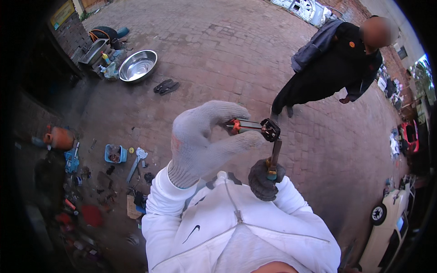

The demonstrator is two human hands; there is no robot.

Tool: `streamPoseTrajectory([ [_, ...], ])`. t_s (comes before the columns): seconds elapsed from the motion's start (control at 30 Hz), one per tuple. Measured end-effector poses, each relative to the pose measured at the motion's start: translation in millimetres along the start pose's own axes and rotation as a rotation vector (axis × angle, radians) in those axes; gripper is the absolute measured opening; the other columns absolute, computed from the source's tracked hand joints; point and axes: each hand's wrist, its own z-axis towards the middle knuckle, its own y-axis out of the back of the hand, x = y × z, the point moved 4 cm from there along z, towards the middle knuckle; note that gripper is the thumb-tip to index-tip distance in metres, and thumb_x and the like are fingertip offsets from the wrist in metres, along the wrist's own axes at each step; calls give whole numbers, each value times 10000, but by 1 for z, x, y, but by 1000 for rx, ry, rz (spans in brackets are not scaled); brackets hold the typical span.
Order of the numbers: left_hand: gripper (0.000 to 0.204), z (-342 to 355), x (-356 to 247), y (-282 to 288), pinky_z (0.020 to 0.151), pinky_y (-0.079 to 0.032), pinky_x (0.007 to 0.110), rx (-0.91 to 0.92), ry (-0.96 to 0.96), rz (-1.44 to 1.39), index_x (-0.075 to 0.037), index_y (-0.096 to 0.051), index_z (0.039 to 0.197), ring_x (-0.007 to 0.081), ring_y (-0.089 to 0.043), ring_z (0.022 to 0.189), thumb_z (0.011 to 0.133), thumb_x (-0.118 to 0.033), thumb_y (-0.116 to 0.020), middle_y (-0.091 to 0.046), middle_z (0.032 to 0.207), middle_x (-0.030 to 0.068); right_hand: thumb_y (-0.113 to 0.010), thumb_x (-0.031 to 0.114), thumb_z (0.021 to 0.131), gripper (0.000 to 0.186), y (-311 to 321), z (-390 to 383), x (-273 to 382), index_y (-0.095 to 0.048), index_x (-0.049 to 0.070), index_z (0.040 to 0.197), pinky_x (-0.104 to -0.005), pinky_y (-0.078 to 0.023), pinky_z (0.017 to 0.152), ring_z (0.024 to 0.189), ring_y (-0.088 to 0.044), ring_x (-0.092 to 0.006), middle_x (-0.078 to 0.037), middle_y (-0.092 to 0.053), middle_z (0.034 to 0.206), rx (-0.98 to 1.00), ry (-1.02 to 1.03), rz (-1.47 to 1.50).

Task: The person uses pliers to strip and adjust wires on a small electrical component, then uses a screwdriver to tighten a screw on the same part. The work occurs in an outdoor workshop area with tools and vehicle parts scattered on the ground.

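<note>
Open brick paving mid-frame; clutter along the left, a person upper right.
Paving (227, 54) bare across centre and top, only sandals (166, 86) and steel bowl (138, 65) upper left. Left edge crowded: blue tub (115, 153), orange jug (59, 137), scattered tools (135, 164). Standing person (327, 73) blocks upper right, near the raised hands. Cars (391, 214) line the right rim.
</note>
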Motion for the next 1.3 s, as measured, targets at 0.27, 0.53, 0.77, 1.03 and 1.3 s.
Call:
streamPoseTrajectory([
  [0.27,458,-4,-19,-23,776,-568,287,90,-22,53,12,-739,1031,161,-726,856,654,-129,-958,-756,970,104,-768,110,793,544,-3,-11,2,-595,-20,1291,-327,-536,670,767,-656,-204,-120,-685,941,43,49,-26],
  [0.53,459,5,-15,-38,821,-574,372,109,-448,-22,-80,-749,1071,266,-719,887,645,-145,-907,-734,989,94,-758,108,793,567,-7,-15,12,-572,-17,1314,-324,-533,673,773,-654,-204,-122,-684,942,45,57,-59],
  [0.77,471,1,29,-71,964,-538,398,92,-239,-140,-103,-728,1054,301,-675,1069,617,-82,-902,-717,1072,75,-749,107,794,587,-10,7,27,-553,-13,1334,-322,-531,676,778,-652,-203,-123,-683,942,45,49,-106],
  [1.03,467,12,46,-33,1079,-483,457,74,-258,-168,-8,-668,1207,327,-611,1241,765,-69,-809,-689,1219,150,-738,105,795,610,-11,63,48,-531,-9,1358,-319,-527,679,783,-649,-203,-125,-683,943,71,94,-213],
  [1.3,485,31,52,10,881,-601,316,30,171,-827,26,-694,1129,199,-658,1086,675,199,-704,-687,1217,138,-728,103,796,634,-21,96,54,-508,-6,1381,-317,-524,683,789,-647,-203,-127,-682,943,78,156,-335],
])
